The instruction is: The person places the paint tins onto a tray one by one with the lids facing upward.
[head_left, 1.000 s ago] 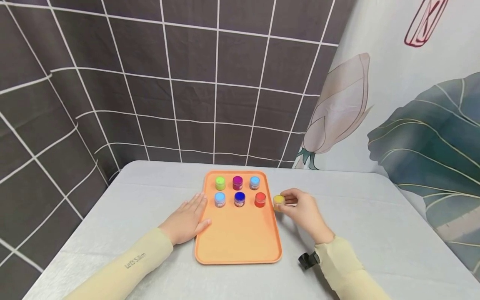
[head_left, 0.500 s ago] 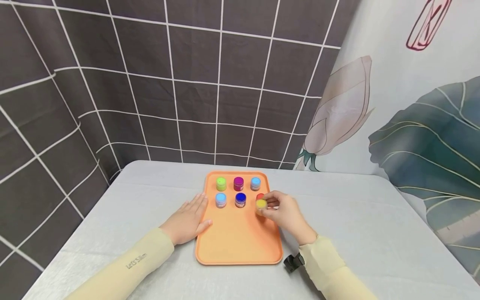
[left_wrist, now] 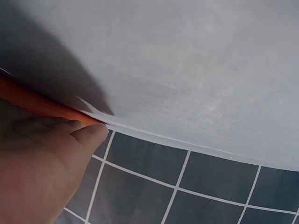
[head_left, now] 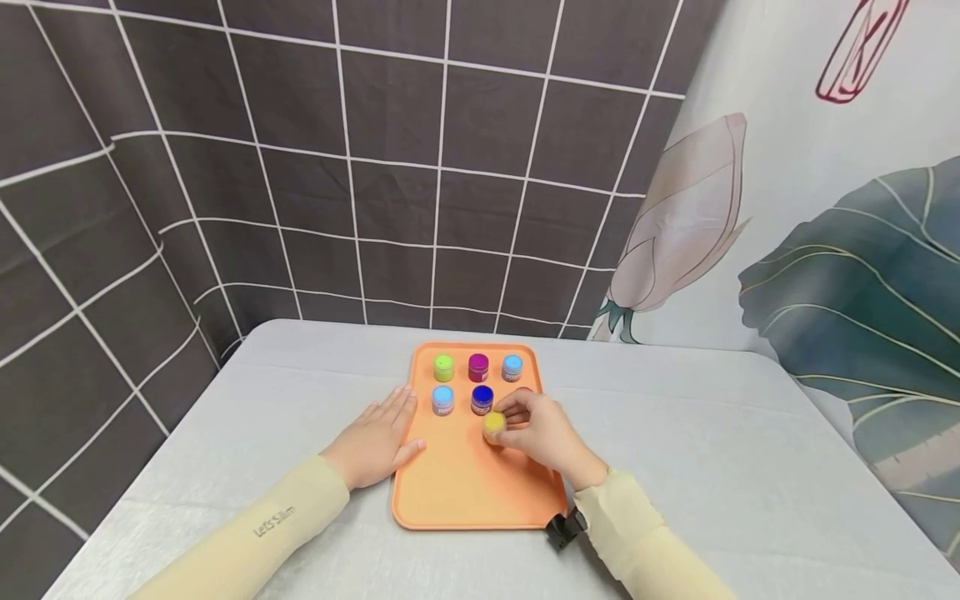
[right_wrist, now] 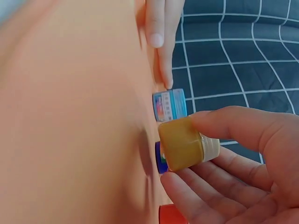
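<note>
Between thumb and fingers my right hand (head_left: 546, 429) pinches a small yellow paint jar (head_left: 494, 422), held over the orange tray (head_left: 465, 500) just in front of the dark blue jar (head_left: 482, 397). The right wrist view shows the yellow jar tilted on its side, its bottom facing the camera. A red jar (right_wrist: 172, 214) shows there below the fingers; in the head view the right hand hides it. My left hand (head_left: 371, 437) rests with straight fingers on the tray's left rim. A light blue jar (head_left: 443, 400) stands nearest to those fingers.
Along the tray's far end stand a green jar (head_left: 443, 367), a purple jar (head_left: 478, 367) and another light blue jar (head_left: 512, 367). The tray lies on a grey-white cloth-covered table (head_left: 720, 450). Behind it hangs a dark gridded curtain (head_left: 390, 200).
My right hand has carried the yellow jar leftward from beyond the tray's right rim, past the red jar, to over the tray in front of the dark blue jar. My left hand stays put.
</note>
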Available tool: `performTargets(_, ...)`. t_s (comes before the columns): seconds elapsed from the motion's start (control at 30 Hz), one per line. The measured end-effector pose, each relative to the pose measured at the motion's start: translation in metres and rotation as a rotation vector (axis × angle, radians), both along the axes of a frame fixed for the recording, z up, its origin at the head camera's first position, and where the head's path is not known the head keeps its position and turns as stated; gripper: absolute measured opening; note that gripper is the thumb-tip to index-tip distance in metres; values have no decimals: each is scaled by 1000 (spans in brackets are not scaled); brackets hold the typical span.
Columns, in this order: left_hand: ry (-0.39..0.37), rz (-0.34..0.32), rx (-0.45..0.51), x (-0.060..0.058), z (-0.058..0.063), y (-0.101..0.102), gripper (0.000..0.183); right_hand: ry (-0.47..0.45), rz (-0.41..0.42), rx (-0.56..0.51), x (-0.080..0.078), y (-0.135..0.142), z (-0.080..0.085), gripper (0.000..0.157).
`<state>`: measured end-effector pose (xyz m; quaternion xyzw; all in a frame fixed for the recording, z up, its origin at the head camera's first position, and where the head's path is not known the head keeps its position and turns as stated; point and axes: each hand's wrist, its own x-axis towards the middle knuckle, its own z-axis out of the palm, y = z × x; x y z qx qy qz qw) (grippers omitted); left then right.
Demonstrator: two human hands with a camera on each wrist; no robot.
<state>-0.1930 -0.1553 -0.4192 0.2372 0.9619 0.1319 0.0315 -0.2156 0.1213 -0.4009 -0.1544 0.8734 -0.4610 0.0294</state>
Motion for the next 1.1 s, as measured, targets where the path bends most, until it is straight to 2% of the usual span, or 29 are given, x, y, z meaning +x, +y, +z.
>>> performTargets(0.43,-2,0,-6,1,2,2,71,-28,124,27,0,-5,-1,27)
performTargets(0.7,-7,1,-10,1,4,3,71,-47,138,48,0,-5,0,26)
performTargets(1.1,-4,2,-10,-1,1,0,72,-58,141,78,1,-1,1,27)
